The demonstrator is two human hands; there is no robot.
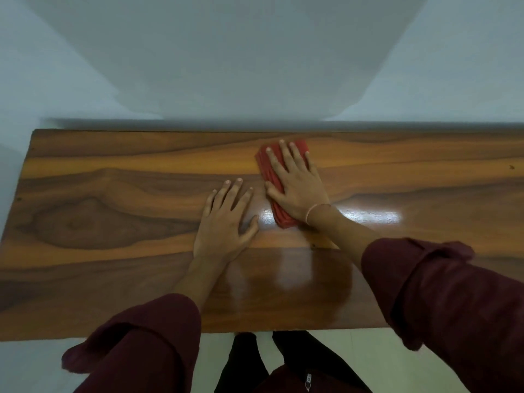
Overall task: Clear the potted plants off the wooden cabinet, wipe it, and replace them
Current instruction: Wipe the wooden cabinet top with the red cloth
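The wooden cabinet fills the view, its glossy brown top seen from above. A folded red cloth lies on the top near the middle. My right hand presses flat on the cloth with straight, spread fingers that point toward the wall. My left hand rests flat on the bare wood just left of the cloth, fingers spread and holding nothing. No potted plants are in view.
A pale wall rises right behind the cabinet's back edge. Light floor shows below the front edge and to the left. My dark red sleeves and dark trousers fill the bottom of the view.
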